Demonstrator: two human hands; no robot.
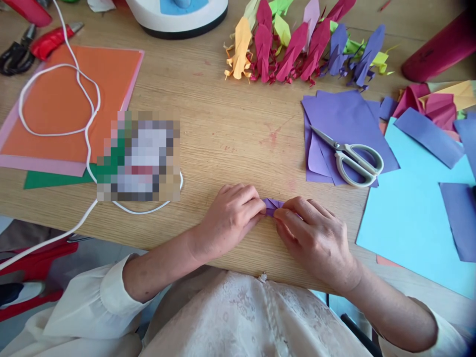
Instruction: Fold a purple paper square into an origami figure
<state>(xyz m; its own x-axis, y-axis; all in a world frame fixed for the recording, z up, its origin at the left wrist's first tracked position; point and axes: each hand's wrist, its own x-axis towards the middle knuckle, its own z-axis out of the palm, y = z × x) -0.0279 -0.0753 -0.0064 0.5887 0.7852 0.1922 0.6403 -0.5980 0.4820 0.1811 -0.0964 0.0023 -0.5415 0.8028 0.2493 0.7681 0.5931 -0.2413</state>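
Between my two hands, close to the table's front edge, is a small piece of folded purple paper [273, 206]. My left hand [232, 215] pinches its left end, fingertips pressed together. On the other side, my right hand [316, 235] grips the right end with thumb and fingers. Creases show on the short stretch of paper between them; the ends are hidden under my fingers. To the upper right, scissors [353, 156] with pale handles lie on a stack of purple paper sheets [338, 111].
Folded paper figures [264, 44] in several colours stand in rows at the back. Light blue paper [397, 208] and purple scraps lie right, below a dark red cylinder [439, 49]. Orange paper [74, 109], a white cable [87, 144], pliers [18, 52] and a blurred-out object occupy the left.
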